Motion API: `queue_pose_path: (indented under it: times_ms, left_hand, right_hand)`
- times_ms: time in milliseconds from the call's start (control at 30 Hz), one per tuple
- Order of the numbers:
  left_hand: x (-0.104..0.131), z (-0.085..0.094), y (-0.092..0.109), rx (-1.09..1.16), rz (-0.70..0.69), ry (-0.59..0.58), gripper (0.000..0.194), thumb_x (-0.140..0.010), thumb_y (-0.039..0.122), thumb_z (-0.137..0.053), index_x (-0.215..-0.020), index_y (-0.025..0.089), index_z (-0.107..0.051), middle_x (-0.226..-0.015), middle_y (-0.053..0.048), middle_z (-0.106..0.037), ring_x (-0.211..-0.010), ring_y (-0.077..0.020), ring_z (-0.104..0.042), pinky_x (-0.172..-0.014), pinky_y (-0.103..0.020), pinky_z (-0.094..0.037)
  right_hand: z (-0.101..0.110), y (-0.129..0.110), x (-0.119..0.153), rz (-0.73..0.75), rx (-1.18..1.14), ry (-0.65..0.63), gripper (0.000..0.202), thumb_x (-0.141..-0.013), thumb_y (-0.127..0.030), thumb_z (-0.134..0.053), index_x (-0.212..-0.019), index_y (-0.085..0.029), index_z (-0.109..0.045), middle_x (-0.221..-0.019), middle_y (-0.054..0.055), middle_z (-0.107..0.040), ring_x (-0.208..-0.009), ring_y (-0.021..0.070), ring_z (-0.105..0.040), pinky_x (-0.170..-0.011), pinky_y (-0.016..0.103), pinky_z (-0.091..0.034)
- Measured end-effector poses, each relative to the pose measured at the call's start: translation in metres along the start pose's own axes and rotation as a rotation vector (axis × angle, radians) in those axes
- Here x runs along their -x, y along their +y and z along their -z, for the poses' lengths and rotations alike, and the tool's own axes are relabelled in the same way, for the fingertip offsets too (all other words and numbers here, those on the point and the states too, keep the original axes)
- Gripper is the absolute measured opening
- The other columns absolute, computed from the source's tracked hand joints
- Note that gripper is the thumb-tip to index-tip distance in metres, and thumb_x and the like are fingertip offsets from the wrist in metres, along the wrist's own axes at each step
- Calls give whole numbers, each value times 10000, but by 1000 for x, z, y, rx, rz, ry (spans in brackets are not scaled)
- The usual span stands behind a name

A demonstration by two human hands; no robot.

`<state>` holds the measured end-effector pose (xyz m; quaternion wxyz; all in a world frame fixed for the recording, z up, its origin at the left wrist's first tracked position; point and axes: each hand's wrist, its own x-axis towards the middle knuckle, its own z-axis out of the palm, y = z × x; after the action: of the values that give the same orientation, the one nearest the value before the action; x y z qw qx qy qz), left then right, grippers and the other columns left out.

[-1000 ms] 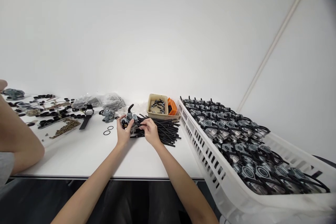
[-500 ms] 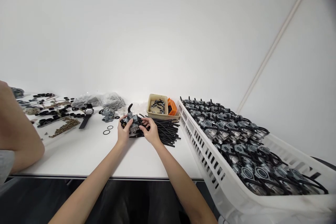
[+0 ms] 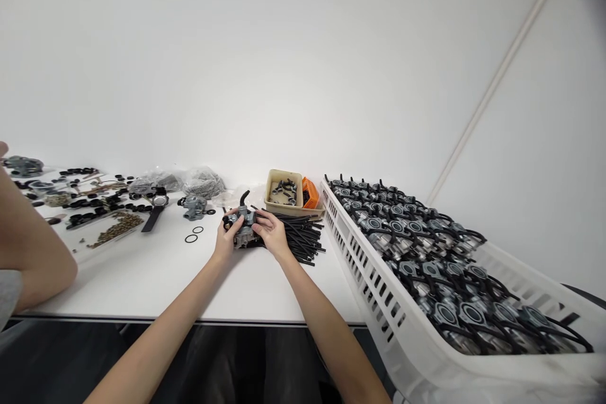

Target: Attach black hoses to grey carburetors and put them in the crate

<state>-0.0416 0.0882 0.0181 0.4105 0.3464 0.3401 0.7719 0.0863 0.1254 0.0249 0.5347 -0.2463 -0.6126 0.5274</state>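
Observation:
A grey metal carburetor [image 3: 245,229] with a bent black rubber tube on top is held upright between both hands, just above the table. My left hand [image 3: 228,233] is closed around its left side, the thumb lying across the front. On the other side, my right hand [image 3: 271,231] grips it with thumb and fingers. Right behind and beside this hand lies a pile of short black hoses [image 3: 303,237]. Another carburetor body [image 3: 194,207] stands to the left, with two black O-rings [image 3: 191,238] in front of it.
A large white crate [image 3: 374,284] full of carburetors stands at the right. Behind the hoses sit a beige tray [image 3: 284,207] and an orange basket [image 3: 310,194]. Leftward are a wristwatch [image 3: 154,209], brass fittings [image 3: 116,230], bagged parts [image 3: 202,183] and another person's arm [image 3: 33,246].
The carburetor has moved slightly right and turned between my hands, showing more of its front. My right fingers have shifted onto its side. The other person's arm has moved a little left.

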Motion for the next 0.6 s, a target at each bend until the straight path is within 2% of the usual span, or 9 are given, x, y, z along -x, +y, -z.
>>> queue_pose_path:
  times_ms: [67,167,300,467,600]
  left_hand:
    - [2,-2,5,64,68,-10,473,-629,413,-775,-1022,202,-616,-904,-24,-684,-804,-193,-649,-752,-306,-511]
    - [6,-4,16,161,254,-44,375,-736,424,-664,-1014,177,-619,-845,-49,-698,-742,-223,-668,-670,-347,-545]
    - [11,-3,24,272,527,-186,336,-824,379,-554,-1034,126,-626,-842,-111,-713,-727,-268,-688,-577,-362,-551]
    - [13,3,15,312,808,-425,426,-846,436,-530,-1034,72,-648,-839,-159,-717,-692,-288,-691,-536,-363,-541]
    - [14,7,8,294,878,-510,444,-858,442,-515,-1027,56,-656,-810,-167,-715,-676,-276,-690,-547,-366,-545]
  right_hand:
    - [1,-2,0,4,-12,-3,620,-568,-429,-822,-1106,-184,-636,-978,99,-718,-945,262,-673,-927,431,-496]
    - [3,-7,-1,42,-17,28,546,-671,-528,-733,-1087,-183,-654,-998,95,-711,-964,234,-655,-905,375,-492]
    - [8,-18,-2,57,-111,76,468,-782,-542,-630,-1088,-190,-666,-1025,81,-710,-916,193,-646,-814,304,-492]
    - [9,-28,3,-32,-311,-57,412,-731,-439,-722,-1064,-198,-686,-1017,65,-717,-857,167,-647,-697,248,-483]
    - [9,-30,6,-113,-300,-116,418,-660,-418,-777,-990,-174,-700,-836,52,-726,-671,140,-623,-539,216,-424]
